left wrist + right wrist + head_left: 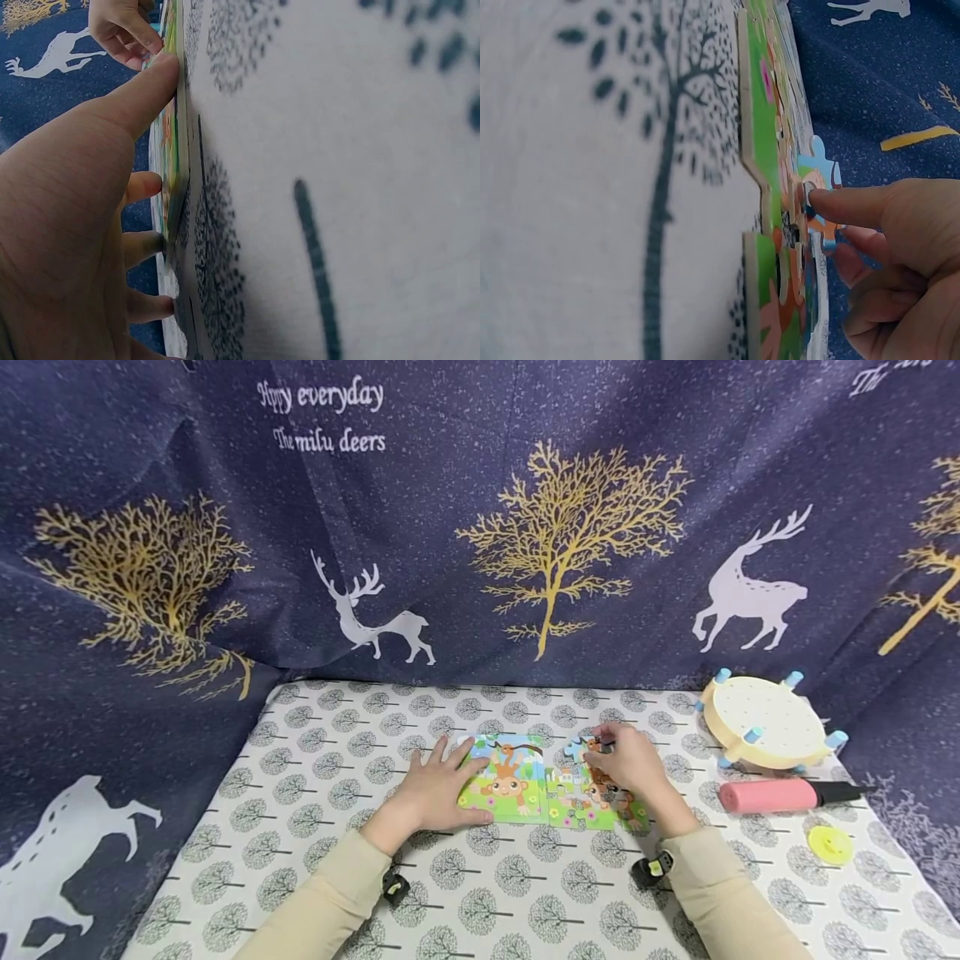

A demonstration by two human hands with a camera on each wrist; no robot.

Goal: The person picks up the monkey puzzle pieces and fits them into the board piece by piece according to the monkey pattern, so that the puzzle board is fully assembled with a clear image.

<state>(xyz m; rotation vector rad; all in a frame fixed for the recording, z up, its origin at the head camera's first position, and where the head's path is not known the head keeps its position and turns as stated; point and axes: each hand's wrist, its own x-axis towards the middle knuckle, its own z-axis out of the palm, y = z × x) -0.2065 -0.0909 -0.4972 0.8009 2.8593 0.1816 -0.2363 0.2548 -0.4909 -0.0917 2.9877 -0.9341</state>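
A jigsaw picture of a monkey (508,787) lies flat in the middle of the table. My left hand (438,789) rests at its left edge with fingers spread; in the left wrist view the thumb (146,94) touches the board's rim. Beside it on the right is a partly assembled jigsaw (581,817) with green ground and flowers, bits of tablecloth showing through gaps. Over its upper part, my right hand (633,764) pinches a blue and orange puzzle piece (825,172) between thumb and fingers, tilted up from the others. The fingers partly cover this piece.
To the right stands a cream round pegged board (768,718) with blue legs. Nearer lie a pink hand pump (768,796) with a black nozzle and a yellow disc (830,844). A dark blue curtain (450,527) hangs behind the tree-patterned tablecloth (517,906).
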